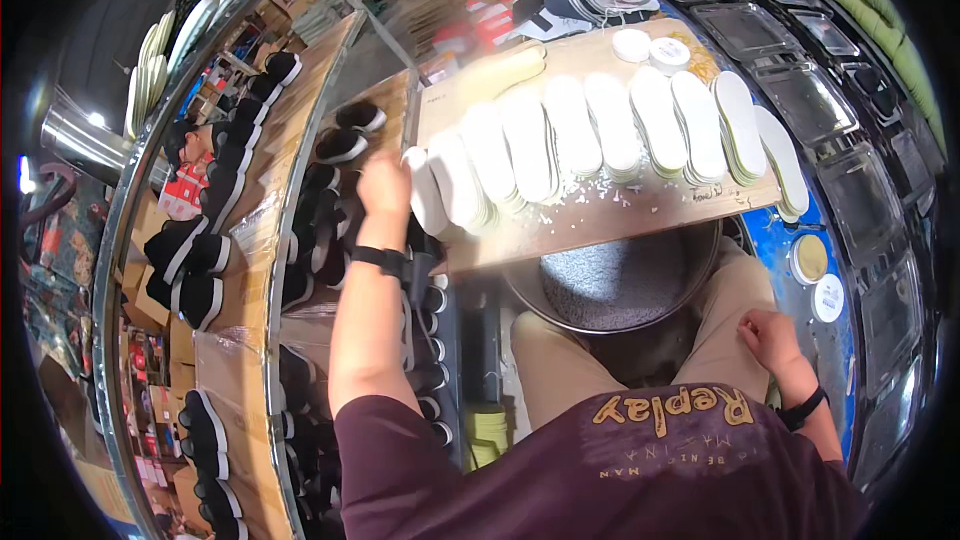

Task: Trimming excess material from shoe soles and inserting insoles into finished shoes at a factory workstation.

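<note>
My left hand (pixel 385 186) is at the left end of a board (pixel 600 225), between black shoes with white soles (pixel 342 146) and the leftmost white insoles (pixel 424 192). Its fingers are blurred, so whether it holds anything is unclear. Stacks of white insoles (pixel 525 145) stand side by side across the board, with small white scraps (pixel 590 188) scattered in front of them. Over on the right, my right hand (pixel 772 340) hovers near my thigh, fingers curled in, with nothing visible in it.
A shelf rack (pixel 300 200) with rows of black shoes stands at left. Under the board, a round metal basin (pixel 610 285) sits between my legs. Round tubs (pixel 808 258) and a white lid (pixel 827 298) lie on a blue surface at right, beside dark trays (pixel 815 100).
</note>
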Tool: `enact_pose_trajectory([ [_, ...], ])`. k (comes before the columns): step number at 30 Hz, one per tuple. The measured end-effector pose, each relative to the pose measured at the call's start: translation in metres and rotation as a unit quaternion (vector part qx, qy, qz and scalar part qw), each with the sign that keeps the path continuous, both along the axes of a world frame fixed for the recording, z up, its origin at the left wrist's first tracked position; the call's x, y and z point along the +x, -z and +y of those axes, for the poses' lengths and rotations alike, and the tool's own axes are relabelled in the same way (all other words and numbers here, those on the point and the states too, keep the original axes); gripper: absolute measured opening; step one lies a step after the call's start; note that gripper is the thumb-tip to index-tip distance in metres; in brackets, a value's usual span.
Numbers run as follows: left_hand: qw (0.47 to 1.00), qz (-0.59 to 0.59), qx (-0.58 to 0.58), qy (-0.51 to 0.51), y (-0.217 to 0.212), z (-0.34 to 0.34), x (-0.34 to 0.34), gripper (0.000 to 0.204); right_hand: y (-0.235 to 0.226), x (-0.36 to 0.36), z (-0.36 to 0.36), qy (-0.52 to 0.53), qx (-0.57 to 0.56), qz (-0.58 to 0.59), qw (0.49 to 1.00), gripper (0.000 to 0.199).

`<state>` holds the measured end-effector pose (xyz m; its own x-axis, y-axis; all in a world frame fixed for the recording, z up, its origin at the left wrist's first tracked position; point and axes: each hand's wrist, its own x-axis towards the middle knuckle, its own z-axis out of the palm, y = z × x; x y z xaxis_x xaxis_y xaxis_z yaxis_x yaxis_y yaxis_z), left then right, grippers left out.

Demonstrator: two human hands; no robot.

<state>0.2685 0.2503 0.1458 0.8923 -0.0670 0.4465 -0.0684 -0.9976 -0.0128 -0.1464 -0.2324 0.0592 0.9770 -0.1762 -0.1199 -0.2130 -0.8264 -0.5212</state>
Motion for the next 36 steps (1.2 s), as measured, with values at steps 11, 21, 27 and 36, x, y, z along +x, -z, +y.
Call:
enact_pose_trajectory([
  [11,0.905,0.192,-0.140,0.352,0.150,-0.135,-0.213,0.013,-0.007,-0.006,-0.015,-0.003,-0.033,-0.016,0.999,0.010],
  [21,0.900,0.191,-0.090,0.381,0.241,-0.179,-0.317,0.052,0.023,-0.083,-0.128,0.154,-0.086,-0.114,0.978,0.008],
  [27,0.925,0.169,-0.024,0.338,0.254,-0.181,-0.323,0.055,0.065,-0.223,-0.255,0.381,-0.183,-0.088,0.902,0.010],
  [36,0.925,0.198,-0.017,0.323,0.246,-0.186,-0.330,0.061,0.082,-0.501,-0.304,0.740,-0.217,0.083,0.631,0.028],
])
